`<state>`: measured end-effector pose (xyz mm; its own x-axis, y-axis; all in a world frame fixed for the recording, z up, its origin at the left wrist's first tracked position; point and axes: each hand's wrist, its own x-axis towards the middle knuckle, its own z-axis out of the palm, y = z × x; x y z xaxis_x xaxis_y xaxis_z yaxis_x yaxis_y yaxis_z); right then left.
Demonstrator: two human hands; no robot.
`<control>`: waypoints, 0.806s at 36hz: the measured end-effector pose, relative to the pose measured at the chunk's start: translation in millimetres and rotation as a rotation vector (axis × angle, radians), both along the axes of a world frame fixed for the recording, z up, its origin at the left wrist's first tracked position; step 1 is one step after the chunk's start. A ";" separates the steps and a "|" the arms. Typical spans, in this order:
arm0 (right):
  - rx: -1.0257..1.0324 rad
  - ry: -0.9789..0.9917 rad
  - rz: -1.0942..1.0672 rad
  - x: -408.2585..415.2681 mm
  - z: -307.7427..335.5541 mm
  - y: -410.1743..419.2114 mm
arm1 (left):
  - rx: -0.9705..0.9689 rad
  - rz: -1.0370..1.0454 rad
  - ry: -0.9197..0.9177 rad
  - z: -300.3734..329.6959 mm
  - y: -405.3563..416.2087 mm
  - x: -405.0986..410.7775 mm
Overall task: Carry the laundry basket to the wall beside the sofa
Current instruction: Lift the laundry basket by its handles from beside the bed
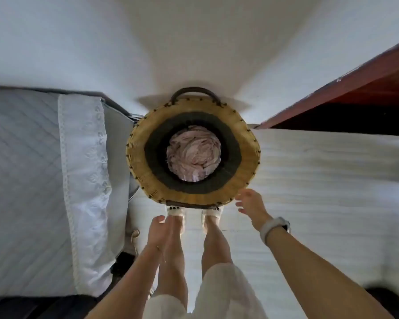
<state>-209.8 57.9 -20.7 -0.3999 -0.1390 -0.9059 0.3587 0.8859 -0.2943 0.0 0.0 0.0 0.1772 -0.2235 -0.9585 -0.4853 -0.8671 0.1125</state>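
The laundry basket [194,148] is standing on the floor against the wall [194,42], just ahead of both sets of fingertips. The right hand [249,203] is spreading its fingers loosely, gripping nothing. The left hand [158,229] is hanging empty too, fingers together.

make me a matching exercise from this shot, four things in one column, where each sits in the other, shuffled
Things:
1. round woven wicker laundry basket
2. crumpled pale pink cloth
3. white lace-edged cover
4. white wristband

Places:
A. draped over the grey quilted sofa
B. on the right wrist
C. on the floor against the white wall
D. at the bottom of the basket

Pairs: 1-C, 2-D, 3-A, 4-B
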 end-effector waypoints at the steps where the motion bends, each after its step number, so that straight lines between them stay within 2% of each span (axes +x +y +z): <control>1: -0.032 0.055 0.050 -2.3 -13.8 -13.7 | -0.007 0.022 -0.011 -10.1 -0.3 -6.3; 8: -0.334 0.284 0.276 -30.8 -55.4 -126.2 | 0.058 0.170 -0.015 -65.1 -1.2 -50.5; 11: -0.442 0.477 0.463 -43.8 -58.0 -165.9 | 0.066 0.200 -0.031 -77.2 -0.4 -56.2; 15: -0.534 0.621 0.635 -56.0 -45.2 -198.2 | -0.056 0.211 -0.073 -83.1 5.6 -59.2; 19: -0.507 0.576 0.922 -56.2 -46.1 -219.6 | -0.159 0.233 -0.104 -74.4 6.7 -62.3; 23: -0.466 0.563 1.073 -57.8 -45.2 -231.9 | -0.240 0.222 -0.153 -66.9 0.2 -60.1; 29: -0.491 0.485 1.114 -53.8 -42.7 -201.5 | -0.281 0.207 -0.136 -49.5 -12.1 -43.7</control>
